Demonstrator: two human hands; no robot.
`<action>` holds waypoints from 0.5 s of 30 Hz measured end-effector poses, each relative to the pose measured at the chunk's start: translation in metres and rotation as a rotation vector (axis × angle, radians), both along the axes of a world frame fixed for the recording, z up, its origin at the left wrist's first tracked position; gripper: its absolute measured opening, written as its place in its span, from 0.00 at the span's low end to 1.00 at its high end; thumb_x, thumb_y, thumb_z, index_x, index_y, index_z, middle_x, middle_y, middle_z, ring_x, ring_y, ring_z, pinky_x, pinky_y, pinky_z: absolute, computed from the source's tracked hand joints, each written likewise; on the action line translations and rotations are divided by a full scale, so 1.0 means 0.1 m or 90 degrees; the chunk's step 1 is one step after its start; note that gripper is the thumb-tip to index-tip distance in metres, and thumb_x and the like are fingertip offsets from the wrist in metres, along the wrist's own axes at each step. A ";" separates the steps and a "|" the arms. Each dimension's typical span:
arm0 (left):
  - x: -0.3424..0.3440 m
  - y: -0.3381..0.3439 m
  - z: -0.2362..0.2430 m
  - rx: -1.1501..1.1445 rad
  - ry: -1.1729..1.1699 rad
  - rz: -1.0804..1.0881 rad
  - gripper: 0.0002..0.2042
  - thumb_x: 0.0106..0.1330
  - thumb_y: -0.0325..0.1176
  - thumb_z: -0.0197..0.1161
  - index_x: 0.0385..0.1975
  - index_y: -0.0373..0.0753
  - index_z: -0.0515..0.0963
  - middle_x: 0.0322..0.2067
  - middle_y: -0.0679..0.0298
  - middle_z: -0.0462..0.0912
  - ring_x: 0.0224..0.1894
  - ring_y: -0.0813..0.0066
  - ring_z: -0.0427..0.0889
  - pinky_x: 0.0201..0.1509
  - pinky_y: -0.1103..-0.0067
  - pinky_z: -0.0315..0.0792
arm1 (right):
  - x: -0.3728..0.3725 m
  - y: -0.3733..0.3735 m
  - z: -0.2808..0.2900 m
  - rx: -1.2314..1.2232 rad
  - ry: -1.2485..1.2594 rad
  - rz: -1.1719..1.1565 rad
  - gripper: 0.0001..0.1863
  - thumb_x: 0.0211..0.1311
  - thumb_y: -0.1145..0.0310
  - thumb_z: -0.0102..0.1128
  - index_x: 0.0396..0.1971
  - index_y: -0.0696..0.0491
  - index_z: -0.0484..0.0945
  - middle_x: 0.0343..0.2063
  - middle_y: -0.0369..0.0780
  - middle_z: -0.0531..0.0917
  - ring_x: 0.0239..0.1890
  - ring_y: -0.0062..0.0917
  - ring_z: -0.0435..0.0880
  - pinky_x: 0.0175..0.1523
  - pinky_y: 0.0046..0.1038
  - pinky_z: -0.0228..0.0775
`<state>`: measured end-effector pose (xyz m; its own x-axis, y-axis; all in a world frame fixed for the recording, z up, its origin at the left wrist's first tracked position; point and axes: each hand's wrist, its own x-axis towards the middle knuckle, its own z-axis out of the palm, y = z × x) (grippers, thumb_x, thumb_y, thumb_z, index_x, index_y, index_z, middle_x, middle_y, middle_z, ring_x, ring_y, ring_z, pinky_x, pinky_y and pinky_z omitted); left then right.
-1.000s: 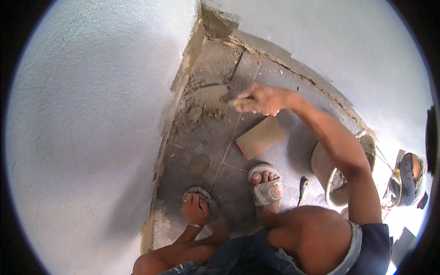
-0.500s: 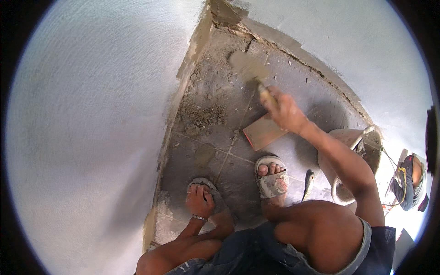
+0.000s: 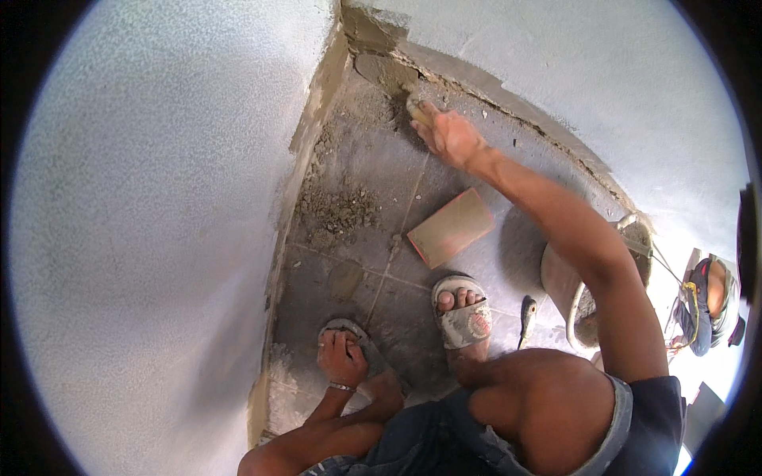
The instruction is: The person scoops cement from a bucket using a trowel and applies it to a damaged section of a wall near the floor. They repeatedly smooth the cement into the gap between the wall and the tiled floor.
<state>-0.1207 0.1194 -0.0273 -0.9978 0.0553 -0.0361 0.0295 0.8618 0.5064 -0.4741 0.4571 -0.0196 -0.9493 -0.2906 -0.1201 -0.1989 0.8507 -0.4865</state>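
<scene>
My right hand (image 3: pixel 454 140) is wrapped round the pale handle of a trowel (image 3: pixel 386 73). Its rounded blade, coated in grey mortar, lies at the floor corner where the two walls meet. A strip of rough mortar (image 3: pixel 460 73) runs along the foot of the far wall. My left hand (image 3: pixel 343 357) is closed, resting over my left sandal (image 3: pixel 361 337); whether anything small sits in its fingers is hidden. Between the right arm and my feet lies a flat rectangular board (image 3: pixel 452 228) with reddish edges, smeared with mortar.
Loose rubble (image 3: pixel 341 213) is heaped on the grey tiles (image 3: pixel 397 278) beside the left wall (image 3: pixel 159 238). A mortar-stained bucket (image 3: pixel 559 278) stands behind my right forearm. A dark-handled tool (image 3: pixel 528 313) lies near my right foot. Another person (image 3: pixel 710 305) shows at the right rim.
My right hand has carried the trowel forward and left into the corner, away from above the board, which now shows in full. My left hand stays on the sandal.
</scene>
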 end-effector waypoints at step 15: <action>-0.03 0.00 0.07 -0.021 -0.037 0.008 0.05 0.56 0.32 0.55 0.30 0.39 0.74 0.34 0.54 0.73 0.34 0.49 0.76 0.32 0.57 0.70 | -0.11 0.16 0.05 -0.138 -0.039 0.107 0.21 0.72 0.58 0.57 0.56 0.57 0.75 0.36 0.55 0.82 0.40 0.51 0.82 0.46 0.45 0.74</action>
